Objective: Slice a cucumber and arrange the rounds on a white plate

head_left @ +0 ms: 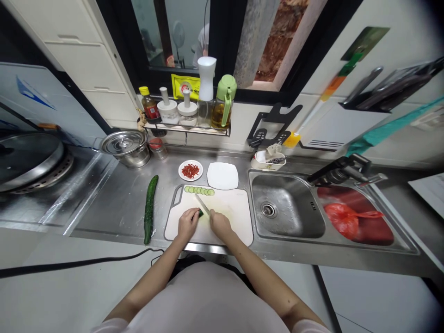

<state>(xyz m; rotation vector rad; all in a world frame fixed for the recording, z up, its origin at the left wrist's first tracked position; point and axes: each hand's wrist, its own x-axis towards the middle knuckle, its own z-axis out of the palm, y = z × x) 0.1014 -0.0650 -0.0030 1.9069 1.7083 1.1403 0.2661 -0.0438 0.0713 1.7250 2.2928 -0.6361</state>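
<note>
Pale shirt (208,303) — short sleeves (309,326)

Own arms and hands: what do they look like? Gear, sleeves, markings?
Left hand and right hand are ungloved; both forearms are bare. No watch, bracelet or cable shows on either wrist. Pale, plain short sleeves show at the bottom edge, matching the pale top. Rings or nail details: too small to tell.

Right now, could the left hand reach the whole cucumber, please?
Probably yes: only cutting board and counter separate the left hand from the whole cucumber, though that hand holds a cucumber piece.
</note>
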